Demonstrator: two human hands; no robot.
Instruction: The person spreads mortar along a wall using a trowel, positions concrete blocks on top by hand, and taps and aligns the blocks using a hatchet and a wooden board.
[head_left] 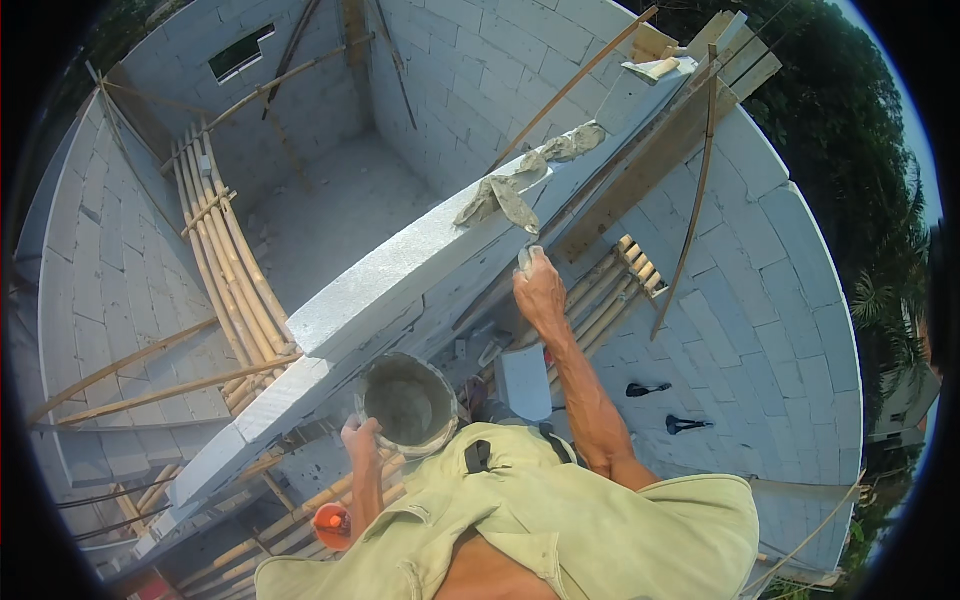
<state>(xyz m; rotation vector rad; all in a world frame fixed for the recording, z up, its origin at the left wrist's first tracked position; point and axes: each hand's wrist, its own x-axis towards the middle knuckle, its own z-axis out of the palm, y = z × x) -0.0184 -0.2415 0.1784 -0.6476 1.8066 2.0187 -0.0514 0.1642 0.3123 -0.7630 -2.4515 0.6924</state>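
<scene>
My right hand (538,285) is closed around a small mortar-coated tool (528,258), probably a trowel, just below the wall's top course. Wet grey mortar (505,200) lies in lumps along that course, beside and over the end of a white block (390,265). At the lower middle, my left hand (362,435) grips the rim of a round bucket (408,398) with grey mortar inside, held against my front. A pale block (525,385) is below, between the bucket and my right forearm.
Bundled bamboo poles (220,260) span the left side, with more at right (610,290) and below. Block walls (760,340) surround a drop to a floor (330,210). An orange container (330,525) sits lower left. Long sticks (690,240) lean on the right. Two dark tools (685,425) appear at right.
</scene>
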